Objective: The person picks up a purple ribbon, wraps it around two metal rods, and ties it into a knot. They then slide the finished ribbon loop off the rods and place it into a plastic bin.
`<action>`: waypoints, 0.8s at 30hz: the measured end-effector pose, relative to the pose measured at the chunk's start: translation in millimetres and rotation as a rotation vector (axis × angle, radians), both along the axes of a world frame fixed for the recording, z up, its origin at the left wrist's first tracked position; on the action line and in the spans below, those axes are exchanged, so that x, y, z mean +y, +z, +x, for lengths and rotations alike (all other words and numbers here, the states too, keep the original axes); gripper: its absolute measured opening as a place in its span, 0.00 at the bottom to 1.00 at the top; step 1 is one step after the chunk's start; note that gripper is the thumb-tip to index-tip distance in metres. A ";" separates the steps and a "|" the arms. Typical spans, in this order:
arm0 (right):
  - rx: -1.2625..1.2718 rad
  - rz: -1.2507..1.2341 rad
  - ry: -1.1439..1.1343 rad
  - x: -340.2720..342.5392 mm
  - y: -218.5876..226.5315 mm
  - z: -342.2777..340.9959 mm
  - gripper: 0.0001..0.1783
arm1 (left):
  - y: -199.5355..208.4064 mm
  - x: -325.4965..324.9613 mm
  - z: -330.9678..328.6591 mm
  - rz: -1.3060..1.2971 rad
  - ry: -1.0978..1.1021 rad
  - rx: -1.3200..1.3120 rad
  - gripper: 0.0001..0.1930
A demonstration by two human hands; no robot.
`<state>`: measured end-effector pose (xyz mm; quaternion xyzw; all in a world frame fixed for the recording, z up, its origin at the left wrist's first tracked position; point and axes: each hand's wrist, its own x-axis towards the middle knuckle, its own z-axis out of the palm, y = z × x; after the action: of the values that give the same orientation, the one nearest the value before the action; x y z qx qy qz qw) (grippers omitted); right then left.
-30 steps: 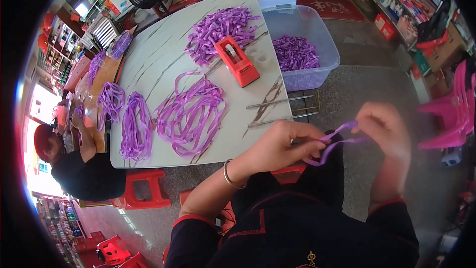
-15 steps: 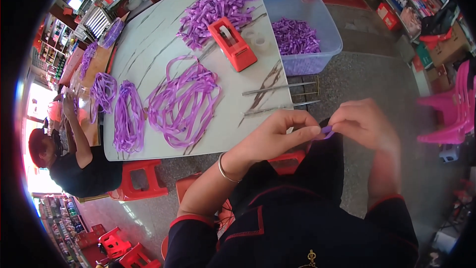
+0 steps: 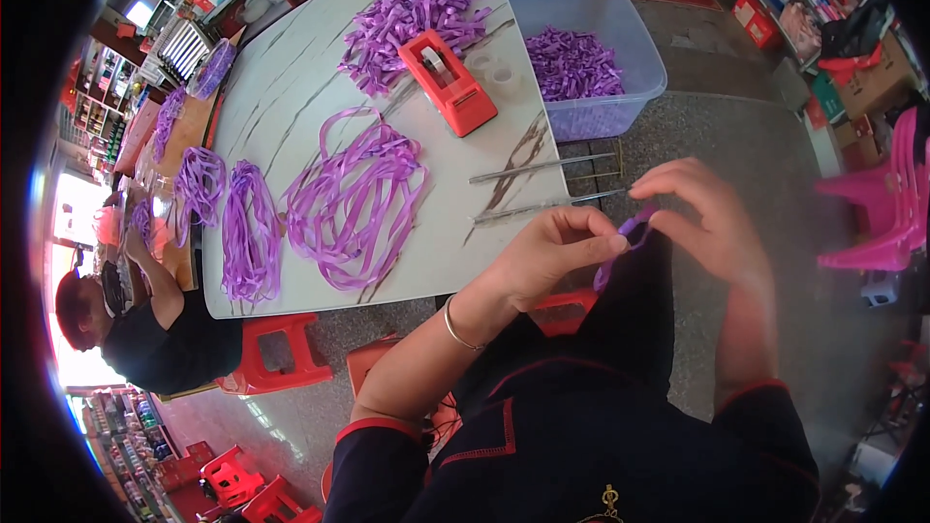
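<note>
My left hand (image 3: 562, 250) pinches a short purple ribbon (image 3: 635, 225) between thumb and forefinger, past the table's near right corner and above my lap. The ribbon looks looped or folded, and a tail hangs below the fingertips. My right hand (image 3: 705, 223) is just to its right, thumb and forefinger spread apart, the thumb close to the ribbon's upper end. Two thin metal rods (image 3: 542, 169) jut over the table's edge just beyond my hands. Loose loops of long purple ribbon (image 3: 363, 203) lie on the tabletop to the left.
On the marbled table (image 3: 291, 68) are a red tape dispenser (image 3: 450, 87), clear tape rolls (image 3: 501, 77) and a heap of ribbon pieces (image 3: 417, 24). A clear bin (image 3: 605, 116) of purple pieces stands beyond. Another person (image 3: 145, 310) works at left, near a red stool (image 3: 281, 353).
My right hand has moved up from the ribbon and its pinching fingers have spread. The left hand keeps its pinch, and more of the ribbon shows.
</note>
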<state>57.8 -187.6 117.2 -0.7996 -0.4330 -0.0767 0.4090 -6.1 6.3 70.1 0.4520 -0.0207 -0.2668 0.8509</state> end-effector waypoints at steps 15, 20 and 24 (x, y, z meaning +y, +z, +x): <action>1.209 0.238 0.180 9.3 -58.5 -62.3 0.10 | 10.9 -11.0 14.5 0.306 0.233 -0.276 0.03; 0.889 -0.027 0.061 -14.2 -96.7 -89.0 0.10 | 25.9 -7.9 17.5 -0.071 0.220 -0.066 0.05; 0.758 -0.131 0.086 -34.5 -103.2 -101.9 0.08 | 20.1 -5.9 25.0 -0.064 0.201 -0.079 0.05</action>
<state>-44.0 -222.1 14.1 -0.7766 -0.2883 0.2695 0.4911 18.9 0.4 90.1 0.4345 -0.0173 -0.1611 0.8860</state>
